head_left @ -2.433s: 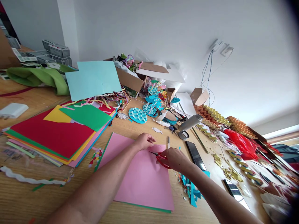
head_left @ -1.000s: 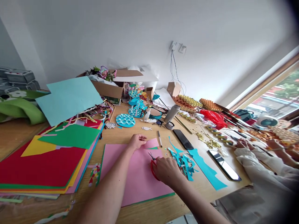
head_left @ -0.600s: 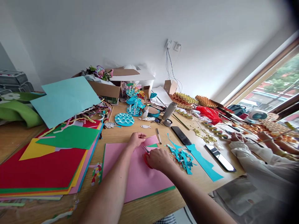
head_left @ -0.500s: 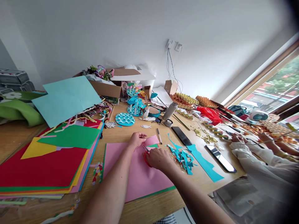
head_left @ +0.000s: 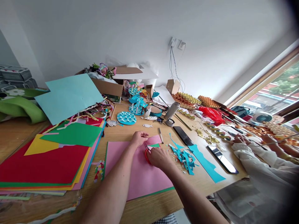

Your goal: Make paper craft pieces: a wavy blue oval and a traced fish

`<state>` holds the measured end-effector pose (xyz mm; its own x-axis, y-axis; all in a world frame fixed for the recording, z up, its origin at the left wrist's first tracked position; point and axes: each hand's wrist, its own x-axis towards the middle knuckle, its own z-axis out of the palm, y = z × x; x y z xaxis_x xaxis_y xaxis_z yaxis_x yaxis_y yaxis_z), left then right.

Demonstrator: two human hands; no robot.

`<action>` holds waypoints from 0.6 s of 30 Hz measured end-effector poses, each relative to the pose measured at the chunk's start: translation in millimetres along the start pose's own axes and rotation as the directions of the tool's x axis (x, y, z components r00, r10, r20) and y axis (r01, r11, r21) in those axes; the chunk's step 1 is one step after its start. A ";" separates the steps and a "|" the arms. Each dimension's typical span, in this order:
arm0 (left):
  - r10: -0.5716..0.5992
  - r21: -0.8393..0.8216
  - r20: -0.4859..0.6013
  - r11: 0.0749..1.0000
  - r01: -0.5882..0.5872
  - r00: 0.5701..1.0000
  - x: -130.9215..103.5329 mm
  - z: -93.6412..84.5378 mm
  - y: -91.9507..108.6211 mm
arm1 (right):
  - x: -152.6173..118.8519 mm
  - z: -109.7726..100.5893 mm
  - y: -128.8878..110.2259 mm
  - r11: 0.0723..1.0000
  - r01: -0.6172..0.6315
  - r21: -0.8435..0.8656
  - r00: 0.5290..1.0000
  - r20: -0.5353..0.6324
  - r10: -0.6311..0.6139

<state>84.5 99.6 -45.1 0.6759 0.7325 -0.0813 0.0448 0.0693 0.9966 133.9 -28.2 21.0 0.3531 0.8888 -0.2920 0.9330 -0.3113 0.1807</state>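
A large pink sheet (head_left: 140, 177) lies over a green one on the table in front of me. My right hand (head_left: 158, 157) grips red-handled scissors (head_left: 147, 156), whose blades point up and left at the pink sheet. Just beyond the blades, my left hand (head_left: 139, 138) pinches the sheet's upper edge. Right of its fingers a pink flap (head_left: 154, 140) stands out over the green sheet. A pen (head_left: 160, 135) lies beside the flap, and a white fish cutout (head_left: 148, 126) is behind my left hand.
Coloured paper (head_left: 42, 161) is stacked at left. Blue scraps (head_left: 185, 158), a black phone (head_left: 183, 135), a lit phone (head_left: 222, 159), a grey bottle (head_left: 172, 110) and tape (head_left: 170, 122) stand or lie at right. Another person's hands and white sleeves (head_left: 254, 158) are at far right.
The whole view has shifted slightly, so things appear a little farther right. My hands keep nearly the same place at the pink sheet, with the scissors still in the right one.
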 end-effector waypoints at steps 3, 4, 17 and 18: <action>-0.001 0.006 -0.006 1.000 0.001 1.000 0.5 0.4 -0.5 | 1.6 0.7 0.8 1.000 -0.001 0.022 1.000 0.006 0.001; 0.000 0.007 -0.007 1.000 0.001 1.000 0.5 0.6 -0.7 | 2.0 1.0 1.2 1.000 -0.003 0.030 1.000 0.007 0.002; 0.009 0.059 -0.023 0.998 -0.008 1.000 -0.1 0.8 -0.5 | 4.6 8.6 6.0 0.978 -0.047 0.201 0.999 -0.013 0.051; 0.008 0.063 -0.025 0.998 -0.006 1.000 0.0 1.0 -0.7 | 4.7 9.0 6.1 0.976 -0.053 0.210 0.998 -0.014 0.057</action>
<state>85.2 98.9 -45.8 0.6579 0.7495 -0.0738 0.0871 0.0216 0.9960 141.9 -29.0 12.3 0.4048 0.8743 -0.2677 0.9068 -0.4214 -0.0051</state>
